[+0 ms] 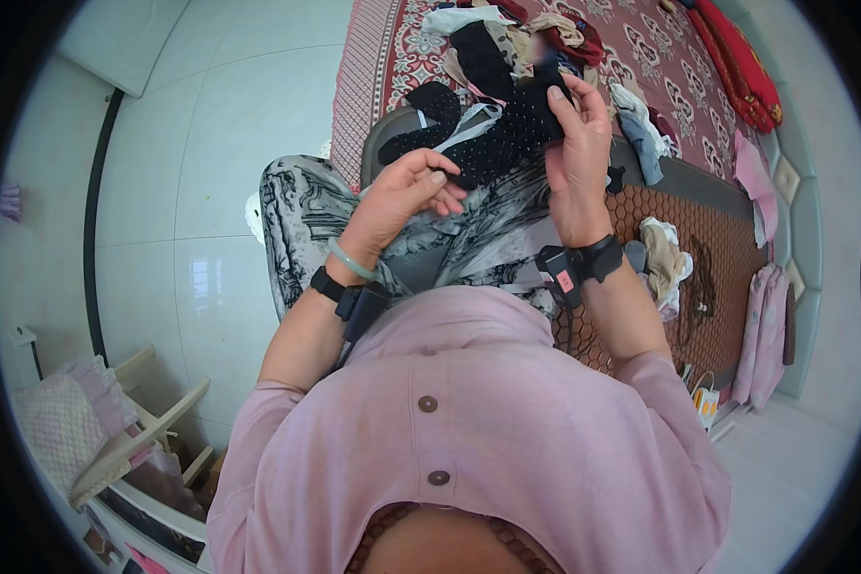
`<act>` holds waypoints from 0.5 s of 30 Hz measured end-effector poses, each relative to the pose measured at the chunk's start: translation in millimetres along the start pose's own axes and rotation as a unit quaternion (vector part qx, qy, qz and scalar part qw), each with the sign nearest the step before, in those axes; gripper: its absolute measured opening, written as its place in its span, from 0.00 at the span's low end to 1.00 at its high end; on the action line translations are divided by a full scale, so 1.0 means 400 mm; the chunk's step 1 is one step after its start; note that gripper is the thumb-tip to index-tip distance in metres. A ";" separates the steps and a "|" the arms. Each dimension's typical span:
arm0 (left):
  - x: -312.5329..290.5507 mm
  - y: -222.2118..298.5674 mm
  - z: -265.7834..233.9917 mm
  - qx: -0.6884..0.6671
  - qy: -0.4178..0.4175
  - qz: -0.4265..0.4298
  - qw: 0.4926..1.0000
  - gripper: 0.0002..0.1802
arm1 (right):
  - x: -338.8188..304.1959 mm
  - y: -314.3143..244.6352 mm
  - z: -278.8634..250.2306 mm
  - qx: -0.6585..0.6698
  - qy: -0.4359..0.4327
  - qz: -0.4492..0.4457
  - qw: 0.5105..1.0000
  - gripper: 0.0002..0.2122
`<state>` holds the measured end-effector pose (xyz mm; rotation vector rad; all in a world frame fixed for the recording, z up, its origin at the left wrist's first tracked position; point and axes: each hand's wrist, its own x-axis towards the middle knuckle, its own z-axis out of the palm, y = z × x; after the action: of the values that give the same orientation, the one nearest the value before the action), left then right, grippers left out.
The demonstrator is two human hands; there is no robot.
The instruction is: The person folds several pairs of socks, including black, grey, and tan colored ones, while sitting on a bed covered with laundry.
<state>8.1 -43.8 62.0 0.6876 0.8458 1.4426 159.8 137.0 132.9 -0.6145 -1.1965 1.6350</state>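
A black garment with small white dots (502,134) lies bunched over my lap, and its exact kind cannot be made out. My right hand (582,129) grips its upper right end, thumb in front and fingers behind. At the garment's lower left edge, my left hand (416,187) pinches the cloth between thumb and forefinger, with the other fingers loosely curled. A pale strip of cloth (469,129) runs along the dotted garment's left side. Just beyond it sits another black piece of clothing (480,57).
Mixed clothes (564,33) are heaped on the red patterned bedspread (631,57) ahead. Beige and white clothing (662,258) rests on the brown mat (631,215) at my right, near a dark cord (700,287). Left is a tiled floor (230,124) and a wooden-framed chair (139,430).
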 end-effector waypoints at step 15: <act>0.027 -0.047 -0.012 0.124 0.029 -0.001 0.992 0.05 | 0.017 -0.013 0.035 0.052 -0.045 0.077 0.995 0.10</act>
<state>14.1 -34.0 42.8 0.8329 1.0823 1.3749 147.8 137.4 143.8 -0.5845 -1.1439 1.8586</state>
